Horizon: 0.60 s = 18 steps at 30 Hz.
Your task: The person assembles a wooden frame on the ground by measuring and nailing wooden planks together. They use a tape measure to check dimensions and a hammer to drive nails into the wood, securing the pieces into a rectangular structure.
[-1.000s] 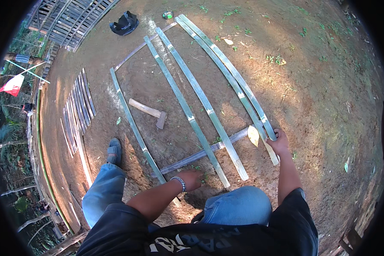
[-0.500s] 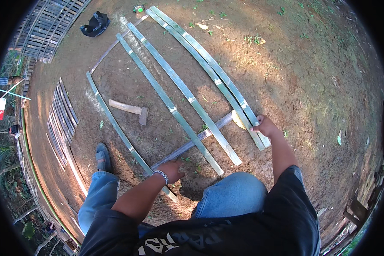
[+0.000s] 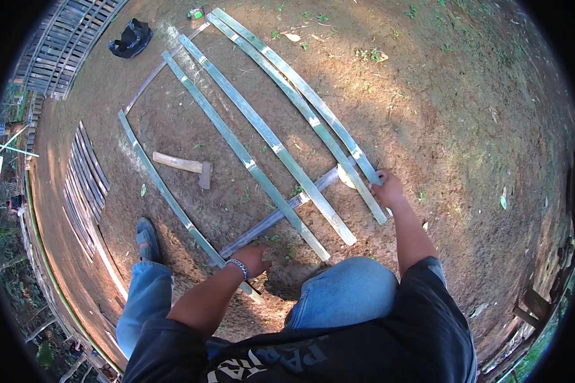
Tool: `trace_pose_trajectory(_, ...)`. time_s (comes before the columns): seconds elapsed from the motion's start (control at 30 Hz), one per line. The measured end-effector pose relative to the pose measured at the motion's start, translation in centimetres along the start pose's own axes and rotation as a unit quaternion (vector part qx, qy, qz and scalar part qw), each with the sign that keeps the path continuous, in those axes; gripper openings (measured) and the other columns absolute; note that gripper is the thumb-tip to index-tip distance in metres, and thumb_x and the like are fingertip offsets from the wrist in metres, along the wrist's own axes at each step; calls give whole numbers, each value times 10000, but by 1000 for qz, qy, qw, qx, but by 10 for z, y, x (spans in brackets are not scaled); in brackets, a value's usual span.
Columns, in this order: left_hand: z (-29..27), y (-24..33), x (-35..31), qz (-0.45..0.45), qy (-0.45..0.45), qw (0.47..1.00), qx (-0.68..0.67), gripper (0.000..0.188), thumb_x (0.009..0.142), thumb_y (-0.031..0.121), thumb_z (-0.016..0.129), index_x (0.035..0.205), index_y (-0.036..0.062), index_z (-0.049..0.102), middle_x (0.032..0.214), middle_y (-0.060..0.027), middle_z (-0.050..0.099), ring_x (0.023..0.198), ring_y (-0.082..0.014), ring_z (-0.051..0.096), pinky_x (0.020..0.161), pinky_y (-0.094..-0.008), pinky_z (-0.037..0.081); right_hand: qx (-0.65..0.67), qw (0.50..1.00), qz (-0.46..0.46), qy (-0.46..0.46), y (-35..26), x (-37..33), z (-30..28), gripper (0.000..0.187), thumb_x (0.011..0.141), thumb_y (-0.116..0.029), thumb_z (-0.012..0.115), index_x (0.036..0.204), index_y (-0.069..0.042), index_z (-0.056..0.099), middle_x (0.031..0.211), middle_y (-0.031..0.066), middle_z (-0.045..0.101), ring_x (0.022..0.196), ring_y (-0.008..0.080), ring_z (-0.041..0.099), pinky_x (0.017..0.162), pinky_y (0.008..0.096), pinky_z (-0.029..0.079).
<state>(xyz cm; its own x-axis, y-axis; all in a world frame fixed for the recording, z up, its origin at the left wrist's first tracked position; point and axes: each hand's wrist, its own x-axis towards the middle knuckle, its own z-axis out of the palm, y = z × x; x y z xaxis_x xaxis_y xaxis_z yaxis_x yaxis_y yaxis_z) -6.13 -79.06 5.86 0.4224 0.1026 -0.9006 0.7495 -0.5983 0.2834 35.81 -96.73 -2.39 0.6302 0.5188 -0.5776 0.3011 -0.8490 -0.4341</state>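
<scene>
Several flat green bamboo strips (image 3: 250, 164) lie lengthwise across two crosspieces on the ground. My right hand (image 3: 390, 190) is closed on the near end of the rightmost bamboo strip (image 3: 337, 126), beside another bamboo strip (image 3: 322, 131) that it partly overlaps farther up. Low over the near end of the leftmost bamboo strip (image 3: 163, 180) is my left wrist, with a silver chain bracelet (image 3: 239, 267). My left hand (image 3: 254, 260) hovers by the near grey crosspiece (image 3: 262, 225), its fingers loosely bent and apart, with nothing seen in them. Its palm side is hidden.
A wooden-handled axe head tool (image 3: 184, 163) lies between the left strips. More thin strips (image 3: 86, 182) rest at the far left. A black plastic bag (image 3: 131, 39) and a small green object (image 3: 195, 13) sit at the back. My bent knee (image 3: 348, 290) is close to the strips' near ends.
My right hand has drawn the rightmost strip's near end away from its neighbour, a little farther up. The left hand stays by the crosspiece. The whole view has shifted slightly.
</scene>
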Motion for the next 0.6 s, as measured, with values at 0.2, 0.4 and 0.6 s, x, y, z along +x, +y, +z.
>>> trace_pose_trajectory(0.2, -1, -3, -1, -8, 13, 1000, -14, 644, 942, 446, 642, 1458, 83, 516, 1492, -225, 521, 1380, -368, 498, 1158, -454, 390, -85, 991, 44, 93, -24, -27, 4, 514, 850, -289, 788, 1337, -213, 646, 1226, 110, 692, 1117, 302, 676, 960, 431, 549)
trace_pose_trajectory(0.4, 14, -28, -1, 10, 56, 998, -34, 661, 914, 474, 685, 1434, 89, 549, 1443, -215, 563, 1318, -385, 546, 1117, -462, 429, -111, 985, 45, 127, -40, -40, 9, 500, 875, -260, 754, 1354, -236, 614, 1336, 72, 611, 1224, 292, 612, 1003, 431, 534)
trace_pose_trajectory(0.6, 7, -26, -8, -15, 55, 997, -43, 693, 903, 495, 699, 1426, 63, 557, 1429, -222, 571, 1299, -395, 558, 1110, -453, 435, -108, 985, 41, 131, -33, -33, 21, 481, 891, -225, 733, 1352, -225, 596, 1360, 66, 594, 1275, 301, 562, 1039, 434, 511)
